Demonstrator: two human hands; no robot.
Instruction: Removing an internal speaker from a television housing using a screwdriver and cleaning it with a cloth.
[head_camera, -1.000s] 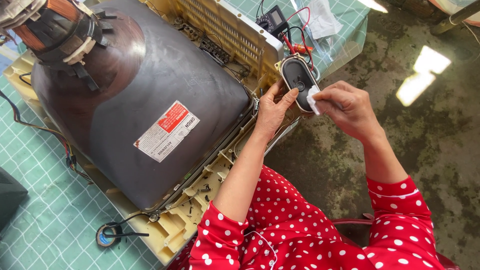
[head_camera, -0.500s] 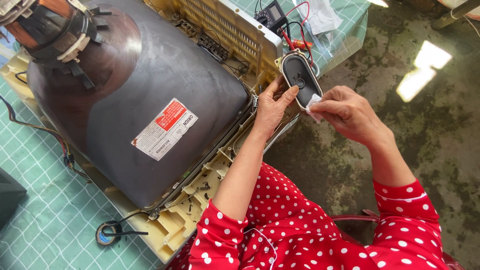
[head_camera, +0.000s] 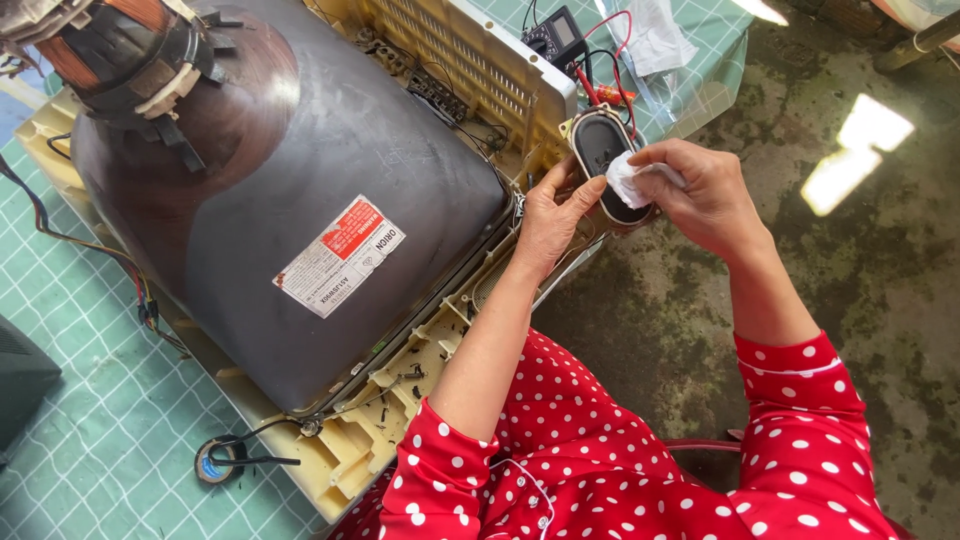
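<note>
A large dark picture tube (head_camera: 300, 200) lies face down in a yellowed plastic television frame (head_camera: 350, 450) on a green grid mat. At the frame's right edge stands an oval black speaker (head_camera: 605, 150). My left hand (head_camera: 550, 215) grips the speaker's left rim and steadies it. My right hand (head_camera: 700, 190) pinches a small white tissue (head_camera: 628, 180) and presses it against the speaker's cone. Both sleeves are red with white dots.
The tube's neck with its copper coil (head_camera: 120, 50) rises at top left. A multimeter (head_camera: 558, 35) with red and black leads and a clear plastic bag (head_camera: 655, 35) lie behind the speaker. A tape roll (head_camera: 215, 462) sits at the front. Stained concrete floor (head_camera: 850, 260) lies to the right.
My right hand has carried the tissue from beside the speaker's lower rim onto its cone. My left hand has stayed on the speaker's rim.
</note>
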